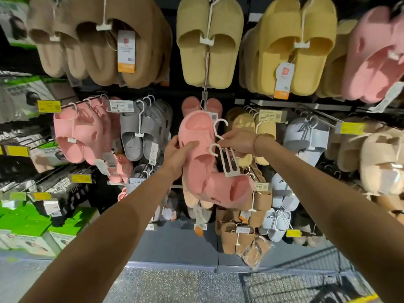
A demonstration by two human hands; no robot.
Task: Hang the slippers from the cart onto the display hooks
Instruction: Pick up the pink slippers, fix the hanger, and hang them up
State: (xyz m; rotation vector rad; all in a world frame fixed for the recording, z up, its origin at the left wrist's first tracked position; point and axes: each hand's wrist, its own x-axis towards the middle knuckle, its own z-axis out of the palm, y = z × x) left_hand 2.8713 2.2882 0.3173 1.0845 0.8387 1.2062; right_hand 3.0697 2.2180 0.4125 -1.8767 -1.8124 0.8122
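Observation:
I hold pink slippers (197, 154) up in front of the display wall. My left hand (176, 157) grips one pink slipper by its side. My right hand (237, 143) pinches the white plastic hangers (226, 154), whose two curved hooks point up and left. A second pink slipper (229, 190) dangles lower right from the hangers. Just above and behind them, a display hook (204, 99) carries another pink pair (192, 104). The wire cart (306, 281) shows at the bottom right.
Rows of hung slippers fill the wall: tan (98, 40), yellow (209, 40), pink (83, 132), grey (142, 132), pale blue (306, 136) and beige (382, 158). Boxed goods (28, 224) sit on shelves at the left. Speckled floor (175, 285) lies below.

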